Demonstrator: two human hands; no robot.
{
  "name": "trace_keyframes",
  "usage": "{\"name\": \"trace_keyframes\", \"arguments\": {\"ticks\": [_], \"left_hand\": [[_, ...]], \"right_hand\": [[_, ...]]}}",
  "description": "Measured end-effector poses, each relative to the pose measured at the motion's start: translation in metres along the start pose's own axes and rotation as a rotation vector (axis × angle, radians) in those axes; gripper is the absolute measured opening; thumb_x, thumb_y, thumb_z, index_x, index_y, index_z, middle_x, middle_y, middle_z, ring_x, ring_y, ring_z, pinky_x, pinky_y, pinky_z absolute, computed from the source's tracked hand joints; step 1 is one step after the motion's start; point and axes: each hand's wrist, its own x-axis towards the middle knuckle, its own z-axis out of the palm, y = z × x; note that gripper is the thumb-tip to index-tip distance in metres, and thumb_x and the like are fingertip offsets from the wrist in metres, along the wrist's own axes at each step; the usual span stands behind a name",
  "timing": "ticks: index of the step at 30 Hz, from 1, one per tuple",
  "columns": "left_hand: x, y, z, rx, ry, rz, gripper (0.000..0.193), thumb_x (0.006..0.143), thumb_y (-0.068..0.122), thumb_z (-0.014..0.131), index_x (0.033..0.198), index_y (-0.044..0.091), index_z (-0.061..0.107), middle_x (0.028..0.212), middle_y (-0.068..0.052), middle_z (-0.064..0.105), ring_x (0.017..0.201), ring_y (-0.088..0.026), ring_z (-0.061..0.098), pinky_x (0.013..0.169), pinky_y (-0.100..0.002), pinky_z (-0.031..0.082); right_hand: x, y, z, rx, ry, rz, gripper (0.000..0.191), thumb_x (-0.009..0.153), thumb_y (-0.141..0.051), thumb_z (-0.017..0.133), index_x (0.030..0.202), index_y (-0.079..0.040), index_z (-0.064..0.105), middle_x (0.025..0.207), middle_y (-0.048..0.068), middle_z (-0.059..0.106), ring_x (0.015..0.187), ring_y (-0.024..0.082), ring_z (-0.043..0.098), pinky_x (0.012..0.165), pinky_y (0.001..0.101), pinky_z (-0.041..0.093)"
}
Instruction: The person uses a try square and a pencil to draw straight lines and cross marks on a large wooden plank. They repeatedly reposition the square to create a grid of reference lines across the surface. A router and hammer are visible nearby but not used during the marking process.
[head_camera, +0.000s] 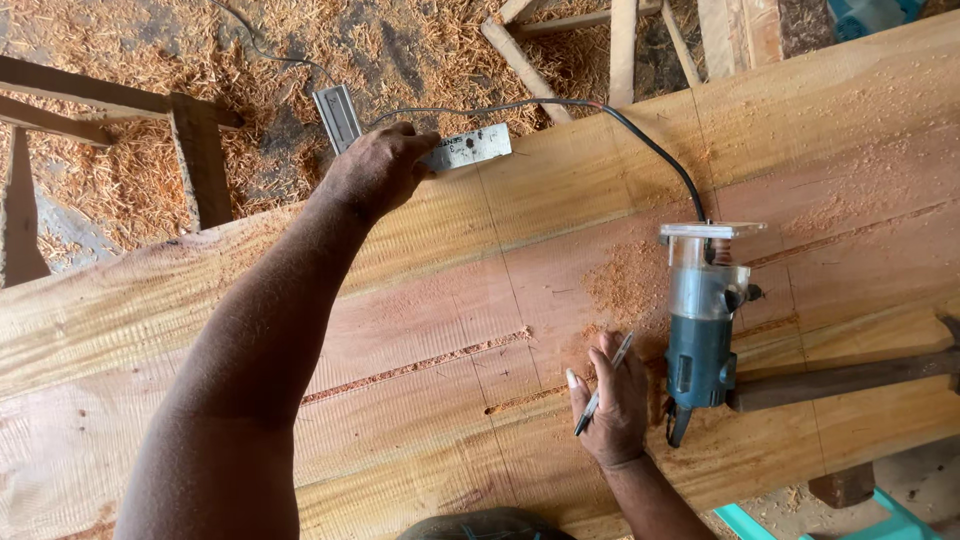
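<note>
My left hand (375, 170) reaches to the far edge of the wide wooden slab (480, 290) and is clenched on the metal square (440, 145), whose silver blade lies along that edge while its other leg hangs out over the shavings-strewn floor (130, 60). My right hand (612, 400) lies flat on the slab near me with a pen (603, 385) between its fingers, the pen's long axis pointing away from me. Just beside it to the right lies the teal trim router (703, 320), clear base away, with a small dark label on its body; its black cord (640, 140) runs off across the far edge
</note>
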Motion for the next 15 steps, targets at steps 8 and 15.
{"name": "trace_keyframes", "arguments": {"ticks": [8, 15], "left_hand": [[-0.0009, -0.0007, 0.0003, -0.016, 0.001, 0.001, 0.03, 0.096, 0.013, 0.072, 0.126, 0.011, 0.07, 0.103, -0.014, 0.074, 0.091, -0.028, 0.074, 0.075, -0.038, 0.064], [0.0017, -0.0013, 0.0017, 0.006, -0.007, 0.016, 0.029, 0.099, 0.013, 0.07, 0.128, 0.011, 0.069, 0.101, -0.014, 0.073, 0.088, -0.027, 0.074, 0.072, -0.036, 0.064]], "right_hand": [[0.0042, -0.0036, -0.0013, 0.019, 0.011, -0.017, 0.065, 0.085, -0.011, 0.076, 0.142, -0.001, 0.046, 0.147, 0.023, 0.054, 0.139, 0.043, 0.049, 0.119, 0.0528, 0.037], [0.0025, -0.0011, -0.001, 0.016, 0.009, -0.02, 0.065, 0.085, -0.012, 0.075, 0.142, -0.001, 0.046, 0.147, 0.024, 0.053, 0.139, 0.044, 0.049, 0.119, 0.0526, 0.037]]}}
